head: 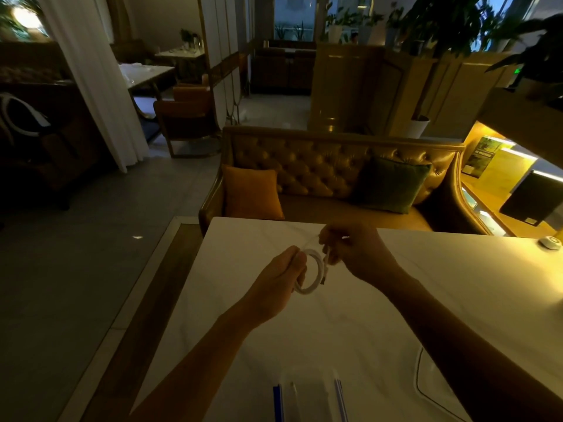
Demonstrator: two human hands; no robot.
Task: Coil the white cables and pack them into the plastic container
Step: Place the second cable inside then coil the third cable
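Head: right hand [356, 251] seemingly pinches cable [307, 290].

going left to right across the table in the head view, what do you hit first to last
left hand → white cable, coiled and held by both hands → right hand → small round white disc at far right

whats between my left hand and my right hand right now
In the head view, a coil of thin white cable hangs between the left hand and the right hand, above the white marble table; both hands grip it.
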